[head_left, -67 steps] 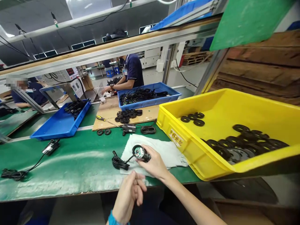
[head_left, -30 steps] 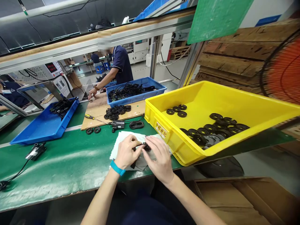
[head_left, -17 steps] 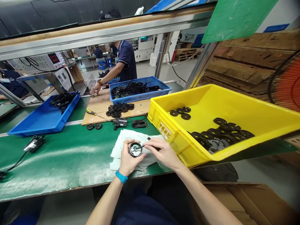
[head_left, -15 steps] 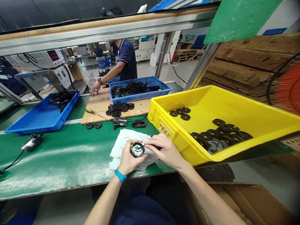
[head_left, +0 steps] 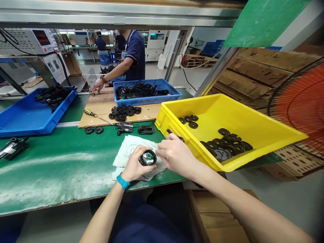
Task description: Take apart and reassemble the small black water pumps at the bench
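Observation:
My left hand (head_left: pixel 135 166) is closed round a small black round pump body (head_left: pixel 148 157), open face up, showing a green circuit board. It rests over a white cloth (head_left: pixel 129 147) on the green bench. My right hand (head_left: pixel 173 153) is just right of the pump, fingers closed on a thin black-handled tool (head_left: pixel 169 131) whose end pokes up above the knuckles, near the front wall of the yellow bin (head_left: pixel 187 143).
The yellow bin holds several black round covers (head_left: pixel 227 143). Further back lie a cardboard sheet (head_left: pixel 101 108) with black parts, a screwdriver (head_left: pixel 95 115), a black pump with coiled cord (head_left: pixel 125 127) and two blue trays (head_left: pixel 30 116). A person in a dark shirt (head_left: pixel 135 54) works across the bench.
My left hand came up from below the bench and took the pump. My right hand worked a thin tool in the pump's open face, then drew it away to the right.

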### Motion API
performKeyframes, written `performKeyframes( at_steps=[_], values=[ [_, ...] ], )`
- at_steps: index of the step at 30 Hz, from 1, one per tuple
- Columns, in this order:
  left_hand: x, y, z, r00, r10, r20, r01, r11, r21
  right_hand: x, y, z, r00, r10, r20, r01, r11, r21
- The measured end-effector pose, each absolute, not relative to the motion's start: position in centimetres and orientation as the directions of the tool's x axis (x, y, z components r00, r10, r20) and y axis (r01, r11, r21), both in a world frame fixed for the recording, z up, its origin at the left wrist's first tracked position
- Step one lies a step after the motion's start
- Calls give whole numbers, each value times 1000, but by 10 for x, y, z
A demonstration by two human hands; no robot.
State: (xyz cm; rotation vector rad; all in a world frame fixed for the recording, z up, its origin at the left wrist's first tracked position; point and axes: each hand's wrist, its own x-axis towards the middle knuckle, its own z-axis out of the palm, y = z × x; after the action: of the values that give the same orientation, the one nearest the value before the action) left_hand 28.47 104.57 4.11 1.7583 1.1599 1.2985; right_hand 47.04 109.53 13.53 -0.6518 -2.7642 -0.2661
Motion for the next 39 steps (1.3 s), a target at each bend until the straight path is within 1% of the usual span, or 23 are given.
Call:
performKeyframes(
  at_steps=[3, 5, 10, 12, 14, 16, 17, 18, 19, 20, 21, 22, 23, 24, 25, 26, 27, 29, 30, 32, 34, 36, 39],
  values=[
    [285, 1047, 42, 128, 918, 376, 271, -397, 877, 467, 1097, 143, -918, 302, 259, 366, 896, 254],
    [284, 1046, 41, 121, 919, 375, 271, -394, 878, 469, 1097, 146, -940, 238, 245, 305, 908, 288],
    [283, 1045, 40, 94, 917, 386, 269, -397, 877, 477, 1091, 145, -954, 97, 284, 201, 908, 368],
    [284, 1044, 39, 99, 917, 386, 275, -399, 875, 478, 1089, 143, -957, 64, 285, 183, 891, 415],
    [285, 1045, 40, 99, 916, 388, 283, -400, 872, 477, 1087, 140, -956, 87, 279, 206, 877, 433],
    [287, 1045, 40, 78, 915, 395, 288, -400, 870, 476, 1086, 140, -946, 185, 265, 275, 890, 362],
    [288, 1045, 39, 64, 914, 400, 291, -401, 869, 476, 1086, 140, -932, 263, 249, 329, 903, 275],
    [289, 1045, 39, 55, 913, 405, 298, -402, 866, 476, 1087, 142, -907, 359, 221, 396, 906, 150],
    [290, 1044, 39, 56, 910, 411, 308, -407, 860, 476, 1088, 144, -871, 464, 163, 468, 883, -16],
    [291, 1043, 38, 69, 905, 420, 323, -418, 849, 476, 1089, 147, -826, 559, 68, 536, 817, -212],
    [292, 1041, 37, 92, 897, 432, 342, -436, 832, 477, 1091, 149, -782, 620, -64, 587, 696, -414],
    [293, 1039, 36, 122, 886, 447, 362, -459, 811, 478, 1093, 149, -741, 638, -211, 615, 519, -593],
    [295, 1037, 35, 151, 874, 463, 382, -483, 788, 479, 1095, 149, -709, 615, -346, 618, 304, -725],
    [296, 1035, 34, 176, 860, 478, 399, -507, 764, 480, 1096, 146, -690, 565, -454, 593, 80, -801],
    [296, 1032, 33, 191, 849, 493, 413, -525, 744, 481, 1095, 141, -685, 506, -525, 545, -124, -829],
    [297, 1029, 31, 195, 840, 506, 421, -538, 730, 482, 1092, 134, -691, 456, -561, 479, -294, -827],
    [297, 1027, 31, 190, 833, 519, 423, -546, 723, 482, 1088, 126, -706, 415, -574, 405, -428, -808],
    [294, 1023, 30, 155, 824, 545, 413, -555, 722, 480, 1072, 110, -757, 380, -531, 228, -609, -760],
    [293, 1022, 31, 133, 819, 558, 407, -558, 723, 478, 1063, 103, -777, 399, -486, 119, -665, -737],
    [288, 1021, 32, 96, 804, 586, 411, -568, 713, 474, 1043, 93, -767, 506, -395, -121, -718, -686],
    [284, 1022, 32, 91, 768, 633, 431, -604, 670, 470, 1030, 88, -708, 617, -342, -309, -707, -637],
    [281, 1023, 29, 108, 721, 684, 438, -653, 618, 469, 1027, 84, -680, 649, -341, -363, -702, -613],
    [279, 1025, 22, 130, 674, 728, 435, -698, 569, 470, 1037, 79, -714, 604, -354, -312, -727, -612]
  ],
)
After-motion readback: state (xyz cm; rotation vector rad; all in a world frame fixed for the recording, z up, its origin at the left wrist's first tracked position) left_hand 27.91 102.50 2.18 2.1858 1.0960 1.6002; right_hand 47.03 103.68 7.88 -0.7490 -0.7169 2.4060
